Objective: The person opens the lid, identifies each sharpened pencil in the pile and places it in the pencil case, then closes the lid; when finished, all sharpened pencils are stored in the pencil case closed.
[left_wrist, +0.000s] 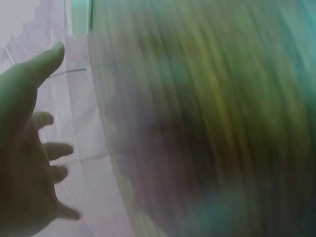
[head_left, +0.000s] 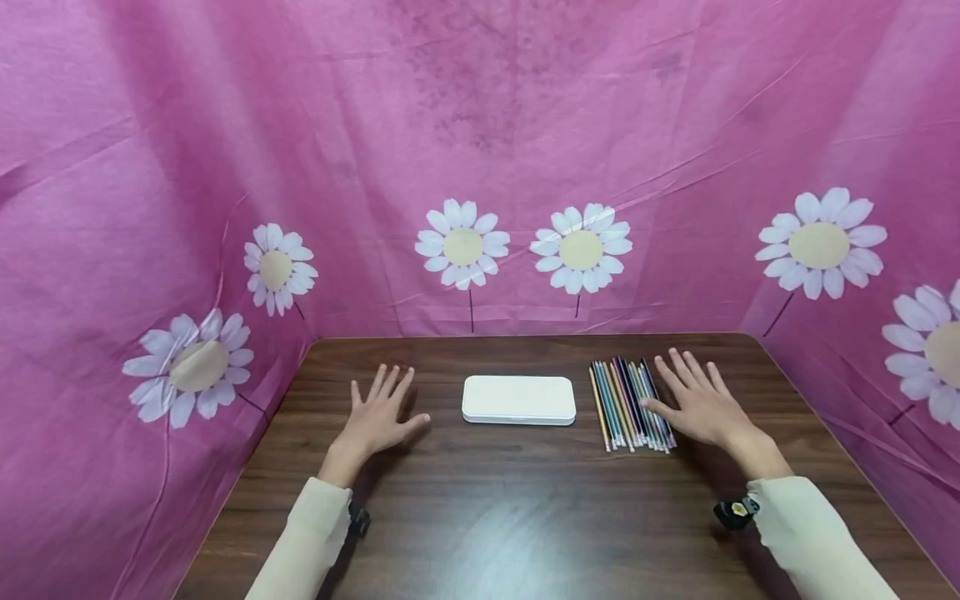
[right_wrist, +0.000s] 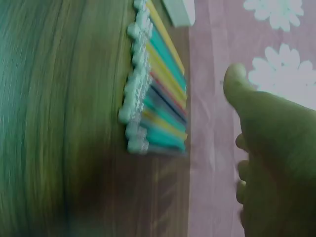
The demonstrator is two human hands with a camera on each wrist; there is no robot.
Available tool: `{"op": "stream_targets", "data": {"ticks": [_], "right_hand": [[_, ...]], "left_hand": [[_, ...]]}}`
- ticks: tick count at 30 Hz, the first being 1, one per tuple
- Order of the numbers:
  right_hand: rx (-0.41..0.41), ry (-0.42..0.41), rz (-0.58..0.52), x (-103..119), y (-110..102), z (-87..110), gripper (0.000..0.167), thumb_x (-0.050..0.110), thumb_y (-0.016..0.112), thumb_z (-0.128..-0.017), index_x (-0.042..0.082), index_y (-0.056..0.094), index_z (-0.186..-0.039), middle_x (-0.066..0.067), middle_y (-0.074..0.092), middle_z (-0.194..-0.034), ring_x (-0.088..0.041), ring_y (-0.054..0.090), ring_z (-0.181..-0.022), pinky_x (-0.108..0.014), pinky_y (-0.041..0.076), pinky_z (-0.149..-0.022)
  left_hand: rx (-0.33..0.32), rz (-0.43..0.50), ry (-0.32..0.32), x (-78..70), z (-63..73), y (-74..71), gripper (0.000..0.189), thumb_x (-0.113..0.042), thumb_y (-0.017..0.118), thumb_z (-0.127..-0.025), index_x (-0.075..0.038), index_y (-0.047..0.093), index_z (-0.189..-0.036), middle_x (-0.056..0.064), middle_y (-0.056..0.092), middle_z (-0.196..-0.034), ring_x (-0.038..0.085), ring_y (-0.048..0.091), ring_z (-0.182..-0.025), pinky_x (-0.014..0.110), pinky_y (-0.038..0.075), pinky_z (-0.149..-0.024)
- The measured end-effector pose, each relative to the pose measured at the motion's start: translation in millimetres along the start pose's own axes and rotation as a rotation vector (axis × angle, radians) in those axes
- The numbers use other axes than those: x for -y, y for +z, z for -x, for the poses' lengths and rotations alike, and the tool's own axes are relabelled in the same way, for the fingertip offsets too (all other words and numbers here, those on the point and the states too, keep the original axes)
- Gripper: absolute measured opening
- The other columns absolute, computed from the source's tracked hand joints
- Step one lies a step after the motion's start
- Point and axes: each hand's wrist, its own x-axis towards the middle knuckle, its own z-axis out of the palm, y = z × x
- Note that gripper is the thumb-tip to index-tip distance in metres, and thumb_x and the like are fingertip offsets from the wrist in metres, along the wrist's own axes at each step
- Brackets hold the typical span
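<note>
A closed white pencil case [head_left: 519,400] lies near the middle of the table, its long side facing me. To its right, a row of several pencils [head_left: 622,404] in mixed colours lies side by side, with eraser ends toward me. My left hand [head_left: 378,417] is left of the case, fingers spread and holding nothing. Beside the pencils' right edge is my right hand [head_left: 705,408], also spread, its thumb overlapping the row in the head view. In the right wrist view the pencils [right_wrist: 165,94] stand apart from that hand [right_wrist: 281,148]. The left wrist view shows the left palm [left_wrist: 24,173].
The dark wood-grain table [head_left: 450,500] ends at a pink cloth [head_left: 510,125] printed with white daisies, which hangs behind it and on both sides. Each wrist wears a dark strapped device [head_left: 737,512] below a light sleeve [head_left: 813,533].
</note>
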Motion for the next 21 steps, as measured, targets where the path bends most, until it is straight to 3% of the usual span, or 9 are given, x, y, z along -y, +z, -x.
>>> {"op": "stream_targets", "data": {"ticks": [4, 7, 9, 15, 21], "right_hand": [[-0.056, -0.059, -0.023, 23, 4, -6.1, 0.085, 0.054, 0.063, -0.104, -0.004, 0.04, -0.161, -0.034, 0.038, -0.164, -0.054, 0.034, -0.153, -0.071, 0.027, -0.123], [-0.079, -0.089, -0.058, 42, 11, -12.4, 0.075, 0.048, 0.067, -0.103, 0.0, 0.048, -0.158, -0.029, 0.05, -0.159, -0.052, 0.047, -0.145, -0.072, 0.043, -0.111], [-0.089, -0.11, -0.091, 56, 17, -16.1, 0.069, 0.042, 0.069, -0.103, 0.002, 0.052, -0.156, -0.027, 0.054, -0.156, -0.051, 0.053, -0.141, -0.072, 0.047, -0.106], [-0.133, -0.2, -0.152, 92, 31, -26.9, 0.055, 0.028, 0.076, -0.1, 0.002, 0.062, -0.146, -0.022, 0.066, -0.144, -0.044, 0.061, -0.135, -0.064, 0.05, -0.109], [-0.128, -0.262, -0.164, 113, 38, -38.8, 0.054, 0.027, 0.078, -0.098, 0.001, 0.064, -0.143, -0.019, 0.068, -0.143, -0.039, 0.062, -0.135, -0.06, 0.049, -0.112]], "left_hand": [[-0.038, 0.045, 0.072, -16.4, -1.9, -0.8, 0.074, -0.046, 0.069, -0.102, -0.006, 0.047, -0.16, 0.022, 0.053, -0.16, 0.043, 0.049, -0.149, 0.071, 0.038, -0.118], [-0.068, 0.065, 0.126, -33.9, -4.3, 0.2, 0.058, -0.038, 0.07, -0.103, -0.006, 0.06, -0.151, 0.018, 0.065, -0.148, 0.038, 0.063, -0.135, 0.06, 0.051, -0.109], [-0.085, 0.068, 0.165, -46.6, -5.5, 1.6, 0.049, -0.033, 0.07, -0.103, -0.008, 0.066, -0.145, 0.014, 0.07, -0.142, 0.034, 0.067, -0.13, 0.056, 0.055, -0.105], [-0.14, 0.069, 0.297, -81.7, -15.1, 8.4, 0.036, -0.026, 0.067, -0.103, -0.009, 0.073, -0.134, 0.008, 0.075, -0.133, 0.028, 0.072, -0.122, 0.049, 0.06, -0.098], [-0.098, 0.04, 0.35, -103.7, -29.4, 14.1, 0.042, -0.03, 0.068, -0.103, -0.01, 0.069, -0.141, 0.008, 0.071, -0.141, 0.026, 0.067, -0.132, 0.046, 0.058, -0.105]]}}
